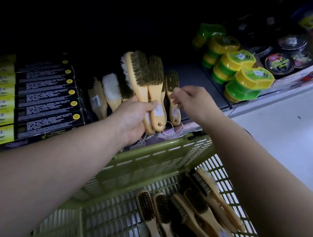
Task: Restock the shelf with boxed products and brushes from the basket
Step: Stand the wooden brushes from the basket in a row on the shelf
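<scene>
Brushes (196,210) lie loose in the olive-green plastic basket (157,157), whose walls and floor are an open lattice. At least five can be counted there, each with a pale wooden handle and dark or tan bristles, some with a paper label on the handle.

Just beyond the basket's far rim, the left hand (134,117) is clenched around the handles of a bundle of brushes (143,74). It seems to hold three: two with brown bristles and one with whitish bristles behind them, heads pointing up and away from the basket.

Beside it, also past the far rim, the right hand (190,100) has its fingers (176,91) curled and pinching the neck of a single brush (172,81), which stands tilted on the dark shelf (195,80), its handle end towards the basket.

Further brushes rest on the shelf beyond the basket's left corner, one with fluffy white bristles (111,88).

Left of the basket, flat black-and-yellow boxes (47,94) are packed side by side; about six black faces show. Beyond the basket's right side stand glossy green-and-yellow tubs (247,82), stacked in rows, and past them round black tins (279,63) in an open carton.
</scene>
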The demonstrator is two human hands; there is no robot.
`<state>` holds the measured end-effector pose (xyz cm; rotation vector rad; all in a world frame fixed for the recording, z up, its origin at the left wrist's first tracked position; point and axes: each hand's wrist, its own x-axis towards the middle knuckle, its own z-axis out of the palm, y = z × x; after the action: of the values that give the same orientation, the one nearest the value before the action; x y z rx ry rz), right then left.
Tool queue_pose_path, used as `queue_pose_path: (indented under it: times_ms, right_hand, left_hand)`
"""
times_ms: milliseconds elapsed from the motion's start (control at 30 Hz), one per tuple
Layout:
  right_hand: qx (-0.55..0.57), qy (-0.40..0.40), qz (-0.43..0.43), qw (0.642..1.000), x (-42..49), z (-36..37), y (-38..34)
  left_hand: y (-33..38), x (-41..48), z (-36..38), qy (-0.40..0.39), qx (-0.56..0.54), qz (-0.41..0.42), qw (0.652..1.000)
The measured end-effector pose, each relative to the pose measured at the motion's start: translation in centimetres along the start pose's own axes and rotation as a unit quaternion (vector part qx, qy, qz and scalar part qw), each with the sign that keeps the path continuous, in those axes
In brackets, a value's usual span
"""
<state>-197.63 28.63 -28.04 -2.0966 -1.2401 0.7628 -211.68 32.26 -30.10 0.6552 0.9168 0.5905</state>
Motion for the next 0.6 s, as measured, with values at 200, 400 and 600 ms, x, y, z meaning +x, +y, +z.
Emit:
queue_pose_path:
  times_ms: [200,400,600]
  right_hand:
    - [0.127,-0.198,0.052,0.971,-2.2,-0.6,-0.6]
    - [0.158,-0.103,0.096,0.977,-1.1,-4.2,1.6]
    - [-0.055,-0.071,0.115,0.989,1.0,-4.5,3.8]
  left_hand:
    - [-0.1,-0.5,0.8,-0.022,-0.044,0.008,0.999]
    - [-0.1,-0.7,0.7,0.025,-0.049,0.011,0.998]
    - [-0.8,-0.6,0.7,0.005,-0.029,0.028,0.999]
